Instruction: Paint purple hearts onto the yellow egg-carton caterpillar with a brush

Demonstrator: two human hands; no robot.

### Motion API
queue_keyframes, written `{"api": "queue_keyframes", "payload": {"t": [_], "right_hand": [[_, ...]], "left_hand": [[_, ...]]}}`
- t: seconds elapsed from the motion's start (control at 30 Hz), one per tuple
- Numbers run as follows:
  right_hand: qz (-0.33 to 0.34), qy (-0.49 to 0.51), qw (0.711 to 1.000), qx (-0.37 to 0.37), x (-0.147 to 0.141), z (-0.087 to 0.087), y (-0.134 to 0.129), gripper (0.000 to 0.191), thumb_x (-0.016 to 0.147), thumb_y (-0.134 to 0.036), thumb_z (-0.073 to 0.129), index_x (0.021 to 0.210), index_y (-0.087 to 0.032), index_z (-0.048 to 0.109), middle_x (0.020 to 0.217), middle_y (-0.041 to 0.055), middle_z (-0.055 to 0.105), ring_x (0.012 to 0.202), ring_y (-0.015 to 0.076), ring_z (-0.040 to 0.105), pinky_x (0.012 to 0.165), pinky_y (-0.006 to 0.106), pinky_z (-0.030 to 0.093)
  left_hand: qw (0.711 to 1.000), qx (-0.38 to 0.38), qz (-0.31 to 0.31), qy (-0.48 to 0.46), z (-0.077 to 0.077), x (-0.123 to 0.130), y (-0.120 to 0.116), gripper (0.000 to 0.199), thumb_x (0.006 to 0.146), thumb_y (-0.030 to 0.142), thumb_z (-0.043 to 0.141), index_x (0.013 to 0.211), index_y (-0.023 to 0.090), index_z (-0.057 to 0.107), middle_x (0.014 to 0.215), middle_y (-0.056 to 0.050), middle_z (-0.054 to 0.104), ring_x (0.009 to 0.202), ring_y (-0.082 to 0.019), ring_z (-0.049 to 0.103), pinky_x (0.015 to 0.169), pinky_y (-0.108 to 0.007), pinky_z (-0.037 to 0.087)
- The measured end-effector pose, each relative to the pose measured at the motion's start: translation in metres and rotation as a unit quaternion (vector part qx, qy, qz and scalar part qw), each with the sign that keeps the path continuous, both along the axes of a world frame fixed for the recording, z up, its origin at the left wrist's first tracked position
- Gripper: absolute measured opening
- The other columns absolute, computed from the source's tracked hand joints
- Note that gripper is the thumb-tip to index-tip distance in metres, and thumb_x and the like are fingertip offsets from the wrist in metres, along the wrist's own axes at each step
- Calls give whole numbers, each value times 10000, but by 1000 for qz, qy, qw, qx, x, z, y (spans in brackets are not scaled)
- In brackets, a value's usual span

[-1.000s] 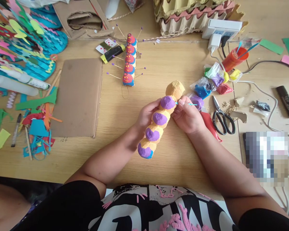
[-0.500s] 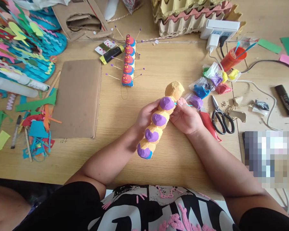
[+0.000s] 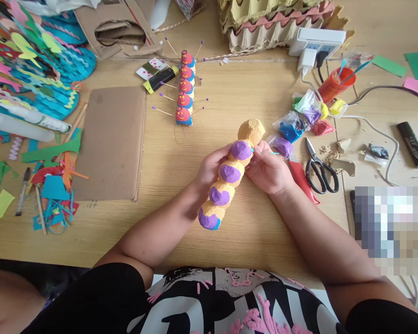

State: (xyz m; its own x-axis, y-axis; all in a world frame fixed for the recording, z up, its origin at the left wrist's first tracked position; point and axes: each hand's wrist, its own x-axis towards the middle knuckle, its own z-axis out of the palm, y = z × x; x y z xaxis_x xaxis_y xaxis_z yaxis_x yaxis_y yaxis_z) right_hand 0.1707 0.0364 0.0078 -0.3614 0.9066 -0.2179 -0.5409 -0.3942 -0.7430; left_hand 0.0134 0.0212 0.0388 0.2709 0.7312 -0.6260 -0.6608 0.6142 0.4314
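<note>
A strip of egg-carton cups (image 3: 235, 162), covered in orange-yellow clay, is tilted above the table. Purple clay (image 3: 230, 173) caps several of its cups, with a bit of blue at the near end. My left hand (image 3: 212, 164) is closed on the strip's left side, its fingers partly hidden beneath. Between the thumb and fingers of my right hand (image 3: 270, 167) is a thin light-blue stick (image 3: 274, 153), whose tip touches the edge of the upper purple cap. Farther back stands a finished-looking red and blue caterpillar (image 3: 185, 88) with purple-tipped sticks along its sides.
Scissors (image 3: 321, 169) and bagged coloured clay (image 3: 290, 132) lie to the right, near an orange cup (image 3: 337, 86) and a power strip (image 3: 316, 41). A cardboard sheet (image 3: 109, 144) and paper scraps (image 3: 55, 185) lie left. Egg cartons (image 3: 275, 28) are stacked at the back.
Almost nothing differs. Both hands keep their hold on the strip and the light-blue stick, and the view has shifted very slightly.
</note>
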Motion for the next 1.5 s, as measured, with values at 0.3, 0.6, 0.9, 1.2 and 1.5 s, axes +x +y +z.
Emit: {"api": "queue_keyframes", "payload": {"t": [0.3,0.6,0.9,1.2,1.5], "right_hand": [[-10,-6,1000,6,-2,1,-1,710,705,-580,1097,731,-258,464,702,-67,443,643,136,422,631,303,453],[-15,-2,1000,1,-3,3,-2,699,670,-560,1110,733,-264,480,706,-66,421,653,146,395,647,309,453],[-19,-15,999,23,-4,2,-1,706,687,-599,1097,746,-271,475,708,-66,421,653,148,403,643,321,473],[-131,-101,979,119,-1,3,1,638,764,-613,1076,754,-269,539,772,-44,479,728,155,464,707,323,486],[-150,-251,912,289,4,1,-2,431,896,-605,987,784,-304,700,918,25,615,955,248,598,958,440,560]], "left_hand": [[999,-28,-19,-8,3,-5,2,166,1042,429,733,1053,281,808,725,-46,775,705,-246,811,708,-322,651],[999,-36,-30,-18,3,-5,2,290,1030,562,729,1090,288,802,637,-36,717,599,-248,773,611,-329,623],[999,-36,-37,-10,6,-5,0,336,1023,608,749,1074,279,796,595,-30,669,595,-255,769,628,-341,627],[999,-46,-26,-9,1,-10,0,309,1041,586,737,1007,279,737,579,16,599,454,-155,606,507,-269,514],[999,-5,51,13,-3,2,-1,133,1061,393,730,1028,294,813,865,3,835,802,-210,825,719,-290,644]]}}
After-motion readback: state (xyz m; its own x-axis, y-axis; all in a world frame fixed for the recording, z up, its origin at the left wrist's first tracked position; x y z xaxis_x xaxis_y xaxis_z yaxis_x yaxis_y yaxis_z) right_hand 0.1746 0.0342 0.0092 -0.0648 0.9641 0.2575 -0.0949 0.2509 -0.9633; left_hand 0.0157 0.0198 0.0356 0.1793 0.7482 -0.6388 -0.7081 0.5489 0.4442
